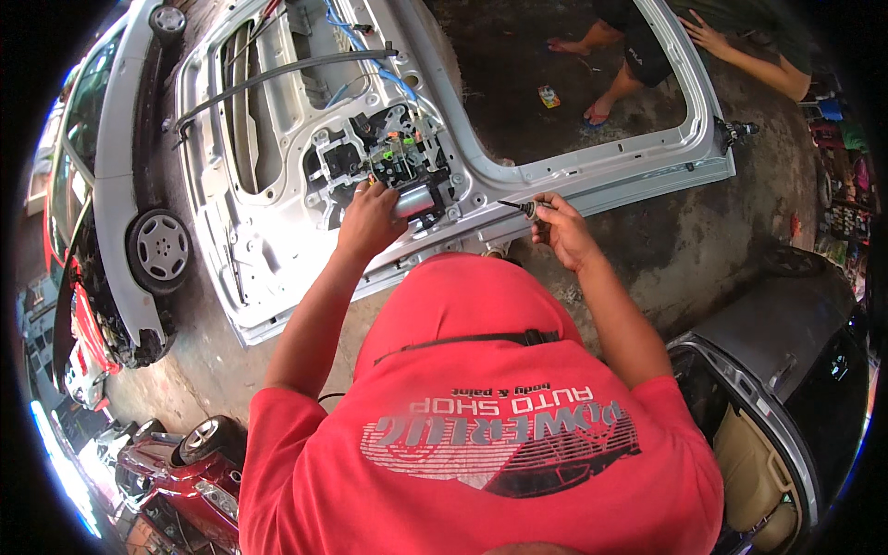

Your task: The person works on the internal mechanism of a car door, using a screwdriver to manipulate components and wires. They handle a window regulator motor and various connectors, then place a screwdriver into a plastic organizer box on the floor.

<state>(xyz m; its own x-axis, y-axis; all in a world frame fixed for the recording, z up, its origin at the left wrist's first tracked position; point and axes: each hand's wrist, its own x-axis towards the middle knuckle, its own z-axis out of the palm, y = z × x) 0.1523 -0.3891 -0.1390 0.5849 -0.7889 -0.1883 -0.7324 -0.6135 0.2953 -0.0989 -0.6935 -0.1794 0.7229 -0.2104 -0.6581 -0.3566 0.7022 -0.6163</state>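
Note:
A silver vehicle door panel (277, 305) lies in front of me with its inner side up. Set into its middle is a black motorized mechanism (404, 169) with green and orange connectors and a silver cylindrical motor (414, 203). My left hand (368, 222) rests at the near left side of that mechanism, fingers curled on it and thumb beside the motor. What lies under the fingertips is mostly hidden. Over the panel's near edge, my right hand (561, 233) grips a screwdriver (516, 204), its thin dark shaft pointing left toward the motor.
A grey rubber strip (287, 72) and blue wiring (387, 74) cross the panel. Another person's hand (708, 37) touches the window frame's far right. Through the opening show feet and a small packet (548, 96). Cars stand left and right, including a white one (116, 166).

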